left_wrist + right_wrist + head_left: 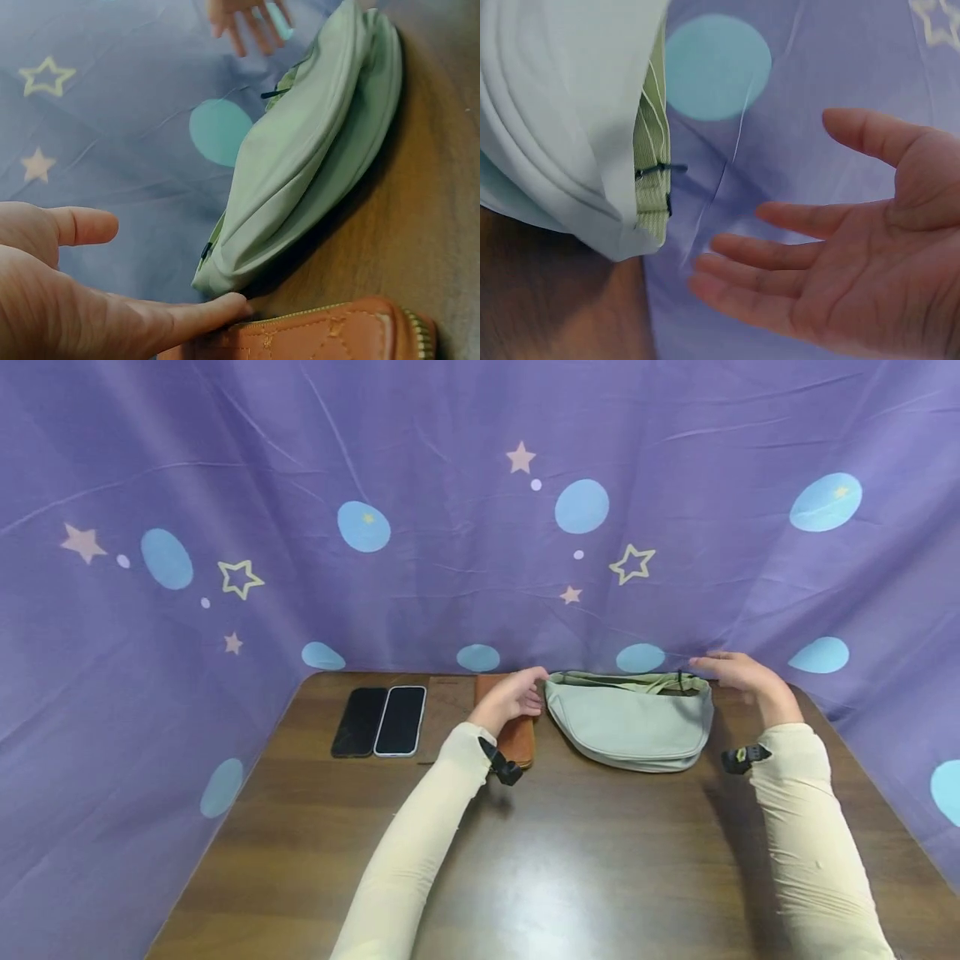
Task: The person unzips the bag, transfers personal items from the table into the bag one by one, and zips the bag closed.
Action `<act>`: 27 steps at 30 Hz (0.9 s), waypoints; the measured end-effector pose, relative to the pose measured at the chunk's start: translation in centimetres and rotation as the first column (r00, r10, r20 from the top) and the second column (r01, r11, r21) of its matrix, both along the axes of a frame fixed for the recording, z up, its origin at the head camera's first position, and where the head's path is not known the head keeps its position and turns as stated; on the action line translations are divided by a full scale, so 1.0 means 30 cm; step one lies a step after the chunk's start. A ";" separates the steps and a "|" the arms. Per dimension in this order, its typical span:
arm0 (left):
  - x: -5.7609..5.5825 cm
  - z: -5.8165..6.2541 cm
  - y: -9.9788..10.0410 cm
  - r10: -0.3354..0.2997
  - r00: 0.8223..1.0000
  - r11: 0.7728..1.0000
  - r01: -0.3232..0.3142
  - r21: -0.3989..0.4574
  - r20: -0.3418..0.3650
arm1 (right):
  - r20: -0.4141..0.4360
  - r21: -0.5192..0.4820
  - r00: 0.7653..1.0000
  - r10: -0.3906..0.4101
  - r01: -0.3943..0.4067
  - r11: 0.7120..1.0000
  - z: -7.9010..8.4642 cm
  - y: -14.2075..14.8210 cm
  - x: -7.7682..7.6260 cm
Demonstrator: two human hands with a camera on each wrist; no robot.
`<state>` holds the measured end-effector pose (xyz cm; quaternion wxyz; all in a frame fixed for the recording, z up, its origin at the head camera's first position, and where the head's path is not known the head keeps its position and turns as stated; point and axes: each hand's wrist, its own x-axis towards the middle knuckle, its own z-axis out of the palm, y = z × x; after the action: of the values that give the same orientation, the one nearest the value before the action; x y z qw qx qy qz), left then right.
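Note:
A pale green shoulder bag point(630, 720) lies at the back of the table, its zipped top edge toward the curtain and a strap along it. My left hand point(516, 697) is at the bag's left end, above an orange zipped wallet point(517, 742); in the left wrist view a fingertip is close to the bag's corner, and I cannot tell whether it touches. Off the bag's right end my right hand point(746, 678) hovers, fingers extended and apart from it. Neither hand holds anything. In the right wrist view a dark zipper pull point(662, 169) sticks out from the bag's opening.
Left of the wallet lie a flat brown leather piece point(444, 718), a white-edged phone point(401, 720) and a black phone point(360, 722), side by side. A purple patterned curtain point(450, 610) hangs right behind the wooden table point(337, 860).

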<state>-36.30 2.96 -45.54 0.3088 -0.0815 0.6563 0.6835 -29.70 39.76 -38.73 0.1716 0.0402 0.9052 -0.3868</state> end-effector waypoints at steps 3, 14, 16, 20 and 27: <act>-0.029 -0.017 -0.008 -0.006 0.998 0.999 0.003 0.054 0.063 | 0.107 -0.075 0.994 -0.008 0.016 0.997 -0.017 0.035 -0.004; -0.026 0.046 -0.038 -0.054 0.972 0.969 -0.005 0.248 0.230 | 0.333 -0.423 0.942 -0.032 0.179 0.888 -0.093 0.147 -0.039; -0.035 0.049 -0.041 -0.061 0.966 0.965 -0.008 0.262 0.253 | 0.361 -0.462 0.932 -0.020 0.197 0.865 -0.103 0.160 -0.044; -0.051 0.050 -0.037 -0.058 0.960 0.958 -0.023 0.286 0.273 | 0.394 -0.529 0.919 -0.009 0.235 0.815 -0.134 0.184 -0.053; -0.067 0.025 -0.045 -0.013 0.946 0.925 -0.112 0.364 0.325 | 0.437 -0.601 0.897 -0.064 0.344 0.722 -0.194 0.181 -0.048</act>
<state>-38.30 1.60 -44.80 0.4039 -0.1474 0.4510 0.7821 -31.16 45.18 -44.56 0.3044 0.1534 0.6449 -0.6841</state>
